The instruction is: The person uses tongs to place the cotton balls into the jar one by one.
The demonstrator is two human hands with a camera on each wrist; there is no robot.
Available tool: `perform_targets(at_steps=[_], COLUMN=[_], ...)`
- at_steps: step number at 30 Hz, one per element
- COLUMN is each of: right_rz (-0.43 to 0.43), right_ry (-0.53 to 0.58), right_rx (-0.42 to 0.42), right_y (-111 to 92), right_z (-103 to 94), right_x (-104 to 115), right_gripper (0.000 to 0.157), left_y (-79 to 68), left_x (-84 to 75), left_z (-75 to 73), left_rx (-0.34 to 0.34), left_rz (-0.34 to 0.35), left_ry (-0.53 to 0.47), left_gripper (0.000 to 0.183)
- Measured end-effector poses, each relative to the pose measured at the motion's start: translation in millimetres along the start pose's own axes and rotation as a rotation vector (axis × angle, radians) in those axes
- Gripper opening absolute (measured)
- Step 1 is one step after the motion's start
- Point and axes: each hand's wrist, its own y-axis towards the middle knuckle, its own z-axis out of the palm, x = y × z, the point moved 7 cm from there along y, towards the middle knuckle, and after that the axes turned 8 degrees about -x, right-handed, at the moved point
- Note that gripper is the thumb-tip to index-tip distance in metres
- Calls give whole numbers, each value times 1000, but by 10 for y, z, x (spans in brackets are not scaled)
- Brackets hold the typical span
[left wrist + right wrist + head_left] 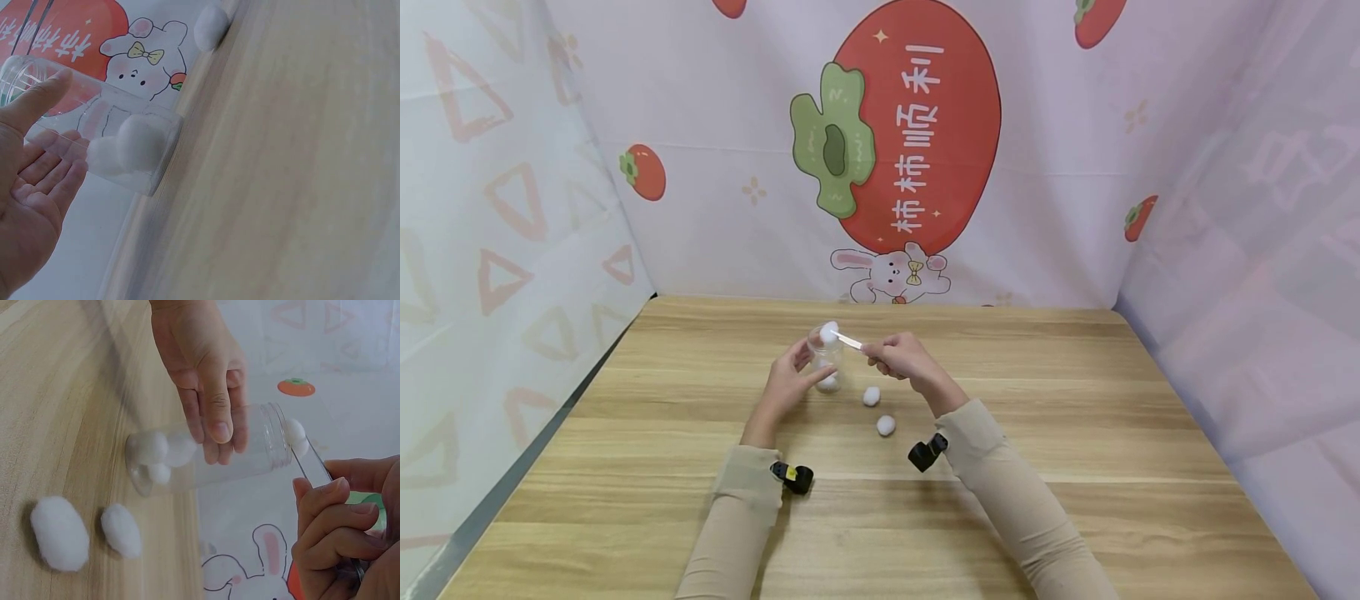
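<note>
A clear plastic jar (828,358) stands upright on the table. My left hand (786,385) holds it from the left side, thumb on one side and fingers on the other. White cotton balls (151,449) lie at the bottom of the jar. In my right hand (906,358) is a pair of metal tweezers (311,465), gripped with curled fingers. The tweezers' tips pinch a cotton ball (296,432) at the jar's open mouth. Their far end is hidden in the palm.
Two loose cotton balls, one nearer the jar (871,396) and one nearer me (886,426), lie on the wooden table (1045,400). Behind the table hangs a printed curtain (730,225), with more curtain on both sides.
</note>
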Motion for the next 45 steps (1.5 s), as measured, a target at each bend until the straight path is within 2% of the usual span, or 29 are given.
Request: perform_targets(at_steps=[1, 7, 9, 17, 22, 31, 39, 41, 45], right_rz=[-1, 0, 3, -32, -44, -50, -44, -41, -40], right_ry=[1, -3, -5, -75, -68, -40, -23, -21, -8], right_rx=[1, -8, -15, -78, -88, -77, -61, -59, -50], right_y=[0, 2, 3, -3, -6, 2, -27, -31, -42], right_z=[0, -1, -3, -26, -34, -47, -72, -81, -96], right_x=[1, 1, -1, 21, 30, 7, -20, -32, -52], right_gripper=[31, 30, 30, 30, 29, 30, 30, 30, 31], left_y=[-19, -6, 17, 11, 6, -14, -139, -138, -73], left_x=[-39, -32, 10, -9, -35, -50, -327, -330, -190], left_z=[-6, -10, -7, -8, -5, -3, -38, -37, -16], left_rx=[6, 6, -3, 0, -7, -9, 8, 8, 1], left_rz=[-8, -8, 3, 24, 41, -15, -19, -16, -25], left_ry=[0, 3, 3, 8, 1, -34, -8, -4, -25], left_gripper=[76, 76, 76, 74, 71, 72, 69, 69, 70])
